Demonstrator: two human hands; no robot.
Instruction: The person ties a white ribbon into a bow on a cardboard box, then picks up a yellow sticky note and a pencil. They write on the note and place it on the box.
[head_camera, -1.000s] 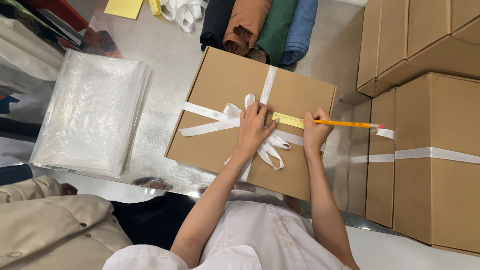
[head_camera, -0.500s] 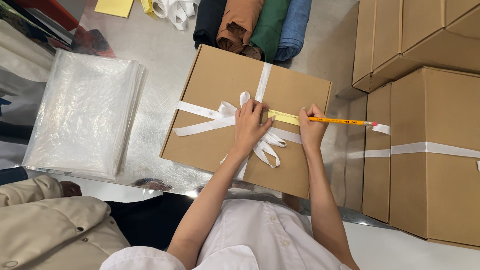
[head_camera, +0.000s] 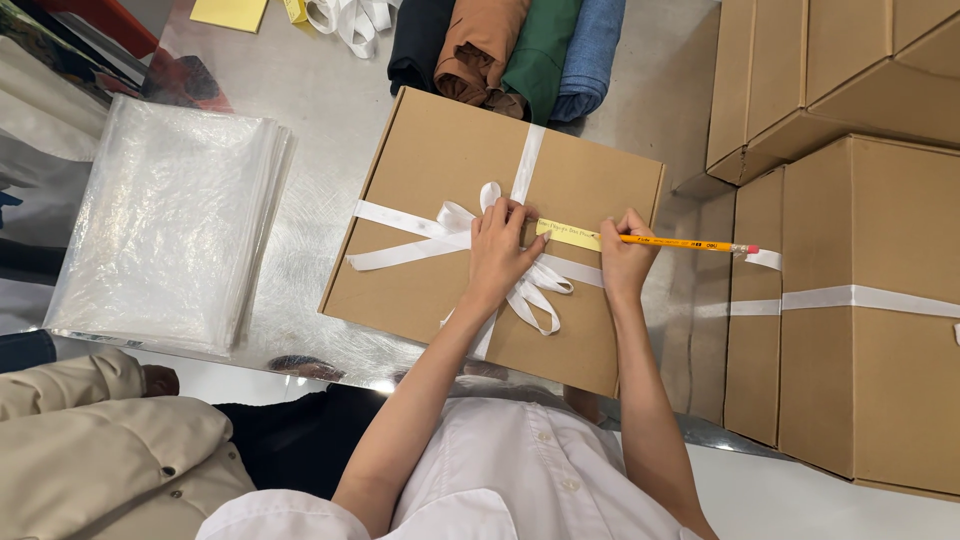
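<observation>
A flat brown cardboard box (head_camera: 430, 200) lies on the shiny metal table, tied crosswise with a white ribbon (head_camera: 400, 240) knotted into a bow at its middle. My left hand (head_camera: 497, 255) presses flat on the bow, fingertips on the end of a small yellow paper strip (head_camera: 572, 236) tucked at the ribbon. My right hand (head_camera: 627, 262) grips a yellow pencil (head_camera: 685, 243) with its tip on the strip and its pink eraser end pointing right, off the box.
A stack of clear plastic bags (head_camera: 170, 220) lies at the left. Rolled fabrics (head_camera: 505, 50) in black, brown, green and blue lie beyond the box. Ribbon-tied cardboard boxes (head_camera: 860, 300) stand stacked at the right. A person's beige sleeve (head_camera: 90, 430) shows lower left.
Both hands have kept their places on the bow and the strip; only the view has shifted slightly.
</observation>
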